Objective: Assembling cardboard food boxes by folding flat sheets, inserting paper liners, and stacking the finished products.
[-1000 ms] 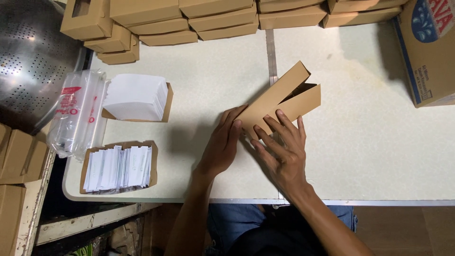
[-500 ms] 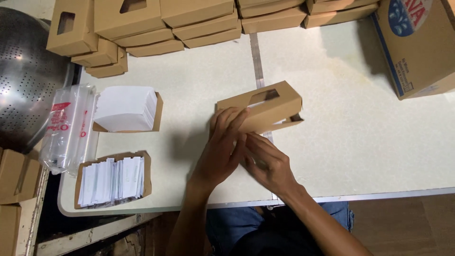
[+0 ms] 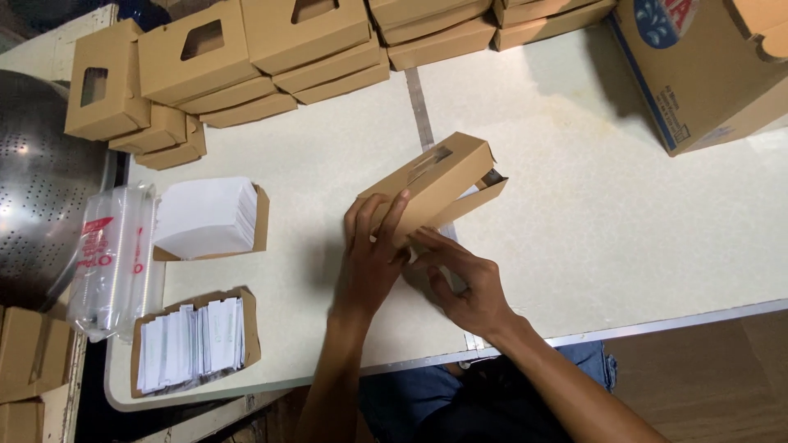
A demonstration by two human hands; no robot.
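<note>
Two hands fold a brown windowed carton on a pale tabletop (image 3: 328,148).

A large printed shipping box (image 3: 698,74) sits at the far right corner; a perforated metal bowl (image 3: 37,197) lies off the left edge; stacks of finished cartons (image 3: 246,57) line the far side; the carton being folded (image 3: 431,184) rests tilted at mid-table, its end flap open; a white paper stack (image 3: 201,215) and a tray of small sachets (image 3: 193,343) lie at left; the left hand (image 3: 373,254) grips the carton's near end, fingers curled over it; the right hand (image 3: 464,283) presses a lower flap with bent fingers.
</note>
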